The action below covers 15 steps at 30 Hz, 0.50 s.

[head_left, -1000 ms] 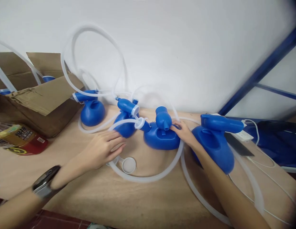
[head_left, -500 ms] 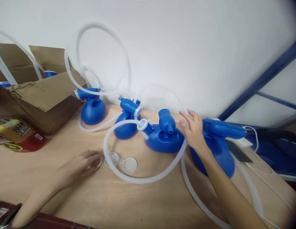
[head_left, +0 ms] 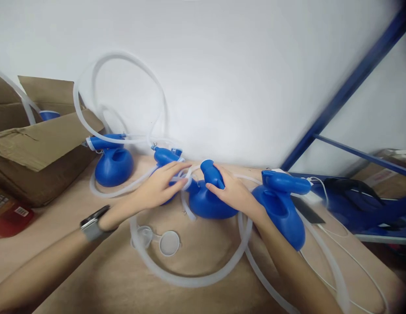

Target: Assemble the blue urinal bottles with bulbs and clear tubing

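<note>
My right hand [head_left: 235, 194] wraps round the blue funnel head [head_left: 212, 175] on top of a blue plastic urinal bottle [head_left: 211, 207], thumb in front. My left hand [head_left: 162, 185] reaches to the bottle's side neck, its fingers stretched and thumb apart about a white ring cap [head_left: 189, 175]. Whether it touches the cap I cannot tell. A clear hose [head_left: 189, 281] loops across the table in front. Behind my left hand, a second blue urinal bottle [head_left: 165, 155] is partly hidden. Two joined white caps [head_left: 169, 243] lie below.
More blue urinal bottles stand at left [head_left: 114, 168] and right [head_left: 281, 213]. A cardboard box [head_left: 42, 144] and a red-labelled container [head_left: 13, 218] are at far left. White cables [head_left: 363, 270] and a dark phone-like slab [head_left: 307, 209] lie right, beside a blue metal frame [head_left: 346, 91].
My left hand has lifted from beside the white caps to the middle bottle's neck. My right hand has moved left onto the blue funnel head. The view has shifted slightly.
</note>
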Each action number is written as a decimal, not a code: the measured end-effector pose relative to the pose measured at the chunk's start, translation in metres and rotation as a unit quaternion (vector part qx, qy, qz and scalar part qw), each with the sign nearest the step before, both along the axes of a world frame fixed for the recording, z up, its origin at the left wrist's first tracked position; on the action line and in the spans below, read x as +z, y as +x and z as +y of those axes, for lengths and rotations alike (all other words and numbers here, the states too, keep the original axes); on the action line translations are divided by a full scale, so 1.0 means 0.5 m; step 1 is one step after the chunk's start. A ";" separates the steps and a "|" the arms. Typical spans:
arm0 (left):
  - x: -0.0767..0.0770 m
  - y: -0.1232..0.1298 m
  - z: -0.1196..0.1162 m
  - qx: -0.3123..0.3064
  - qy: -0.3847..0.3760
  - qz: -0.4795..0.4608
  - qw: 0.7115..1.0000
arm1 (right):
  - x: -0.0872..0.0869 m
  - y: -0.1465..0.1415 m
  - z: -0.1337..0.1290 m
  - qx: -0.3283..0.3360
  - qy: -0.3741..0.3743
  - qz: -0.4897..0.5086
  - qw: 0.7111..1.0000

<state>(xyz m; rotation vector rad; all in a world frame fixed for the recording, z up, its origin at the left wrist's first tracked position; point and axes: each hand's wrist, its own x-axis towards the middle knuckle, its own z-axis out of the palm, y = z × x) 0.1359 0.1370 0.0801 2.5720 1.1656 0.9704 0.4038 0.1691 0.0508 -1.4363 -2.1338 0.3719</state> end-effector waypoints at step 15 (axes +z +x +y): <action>-0.149 -0.209 -0.132 0.108 -0.084 0.199 0.970 | -0.002 0.010 0.019 0.032 -0.007 0.001 0.999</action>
